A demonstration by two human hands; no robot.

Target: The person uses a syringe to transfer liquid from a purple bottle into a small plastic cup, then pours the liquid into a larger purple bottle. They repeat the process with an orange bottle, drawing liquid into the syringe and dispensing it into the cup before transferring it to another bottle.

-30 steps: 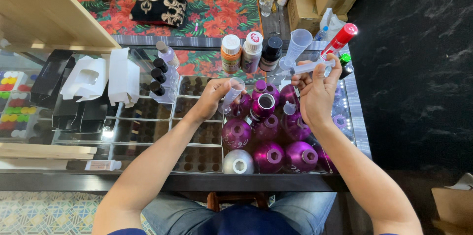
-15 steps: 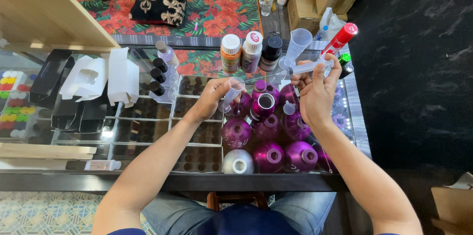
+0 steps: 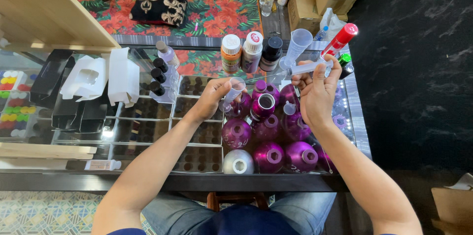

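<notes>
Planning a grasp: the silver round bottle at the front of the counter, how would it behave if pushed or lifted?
The silver bottle looks round-bodied, so it may rock or roll if knocked over. Its glossy metallic skin probably gives a slippery grip. It sits against the purple bottles, so a push toward them would likely nudge them.

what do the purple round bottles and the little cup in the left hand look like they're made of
Purple bottles: probably metal, perhaps anodised aluminium, judging by the glossy metallic sheen and bright highlights; coated glass is possible.
Small cup in the left hand: clear, slightly cloudy plastic, since the things behind it show through.
</notes>
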